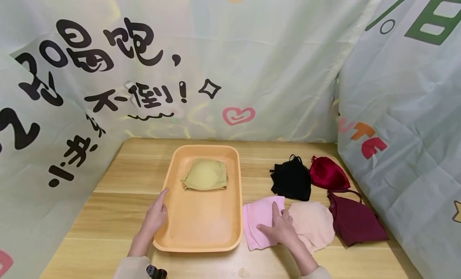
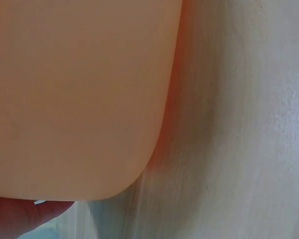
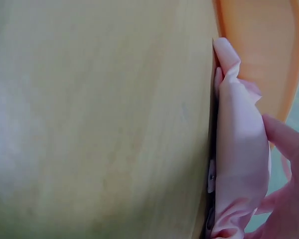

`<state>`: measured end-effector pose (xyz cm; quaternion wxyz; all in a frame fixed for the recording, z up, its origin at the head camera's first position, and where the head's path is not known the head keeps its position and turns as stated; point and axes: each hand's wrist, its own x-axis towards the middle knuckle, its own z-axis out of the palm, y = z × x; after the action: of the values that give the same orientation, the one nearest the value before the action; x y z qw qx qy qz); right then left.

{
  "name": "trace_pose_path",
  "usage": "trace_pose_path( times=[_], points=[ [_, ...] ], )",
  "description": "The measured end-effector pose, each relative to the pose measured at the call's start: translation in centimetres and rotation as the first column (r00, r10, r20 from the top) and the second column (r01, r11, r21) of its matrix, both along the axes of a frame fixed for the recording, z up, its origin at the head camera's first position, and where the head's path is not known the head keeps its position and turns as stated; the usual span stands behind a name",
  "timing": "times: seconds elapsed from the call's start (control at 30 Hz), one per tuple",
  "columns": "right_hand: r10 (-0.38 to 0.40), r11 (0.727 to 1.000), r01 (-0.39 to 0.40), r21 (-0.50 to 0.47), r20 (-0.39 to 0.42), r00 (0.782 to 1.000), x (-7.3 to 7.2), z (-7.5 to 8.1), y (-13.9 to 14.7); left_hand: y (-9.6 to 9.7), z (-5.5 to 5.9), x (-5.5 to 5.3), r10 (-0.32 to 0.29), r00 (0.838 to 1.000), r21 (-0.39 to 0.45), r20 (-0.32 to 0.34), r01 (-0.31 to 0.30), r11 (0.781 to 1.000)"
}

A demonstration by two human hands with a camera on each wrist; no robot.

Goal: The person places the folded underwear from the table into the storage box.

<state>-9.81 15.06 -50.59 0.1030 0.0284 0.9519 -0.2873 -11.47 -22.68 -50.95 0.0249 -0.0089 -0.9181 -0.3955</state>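
My left hand (image 1: 155, 215) holds the left rim of an orange plastic tray (image 1: 201, 231); in the left wrist view its fingers (image 2: 25, 216) show only partly past the tray's edge. A folded olive-yellow bra (image 1: 205, 175) lies in the tray's far half. My right hand (image 1: 282, 229) rests with spread fingers on a folded pink bra (image 1: 257, 219), just right of the tray. From the right wrist view, the thumb and fingers touch the pink cloth (image 3: 241, 144) from above, and small hooks show along its near edge. Beside that hand lies a pale peach bra (image 1: 317, 223).
Behind the peach bra is a black strappy bra (image 1: 291, 179). A shiny red bra (image 1: 327, 173) and a burgundy one (image 1: 356, 219) lie farther right. Everything stands on a wooden table (image 1: 119, 199), enclosed by printed cloth walls (image 1: 288, 79) at the back and sides.
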Motion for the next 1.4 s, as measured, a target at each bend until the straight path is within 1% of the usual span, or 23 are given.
trace_pose_path(
  times=[0.27, 0.5, 0.7, 0.8, 0.9, 1.03, 1.17, 1.27, 1.4],
  points=[
    [0.003, 1.000, -0.003, -0.001, -0.003, 1.000, -0.4, 0.0, 0.1, -0.2, 0.0, 0.1, -0.001, 1.000, 0.006, 0.006, 0.001, 1.000],
    [-0.016, 0.999, 0.015, -0.045, -0.027, 1.000, -0.3, -0.4, -0.1, -0.1, 0.2, 0.0, 0.000, 1.000, 0.002, 0.015, 0.000, 1.000],
    [-0.008, 0.995, -0.002, -0.098, -0.100, 0.995, -0.2, -0.9, -0.6, 0.0, 0.1, 0.0, -0.012, 1.000, 0.012, 0.015, 0.012, 1.000],
    [-0.024, 0.994, 0.013, -0.107, -0.105, 0.994, 0.1, -1.0, -0.6, 0.0, 0.0, -0.1, -0.020, 1.000, 0.009, 0.020, 0.020, 1.000],
    [-0.048, 0.995, 0.039, -0.097, -0.089, 0.995, 0.3, -0.9, -0.4, 0.0, 0.0, -0.1, -0.024, 0.999, 0.015, 0.028, 0.024, 1.000],
    [-0.057, 0.996, 0.053, -0.065, -0.067, 0.996, 0.5, -0.6, -0.3, 0.0, -0.1, -0.1, -0.021, 1.000, 0.011, 0.021, 0.020, 1.000],
    [-0.045, 0.999, 0.043, -0.032, -0.057, 0.997, 0.4, -0.3, -0.2, -0.1, -0.1, -0.1, -0.018, 1.000, 0.008, 0.021, 0.017, 1.000],
    [-0.031, 0.999, 0.030, -0.015, -0.064, 0.997, 0.2, -0.2, -0.1, -0.1, 0.0, 0.0, -0.017, 1.000, 0.011, 0.025, 0.016, 1.000],
    [-0.026, 0.999, 0.024, -0.029, -0.073, 0.997, 0.0, -0.1, 0.0, -0.2, 0.1, 0.0, -0.018, 1.000, 0.016, 0.025, 0.018, 1.000]
  ],
)
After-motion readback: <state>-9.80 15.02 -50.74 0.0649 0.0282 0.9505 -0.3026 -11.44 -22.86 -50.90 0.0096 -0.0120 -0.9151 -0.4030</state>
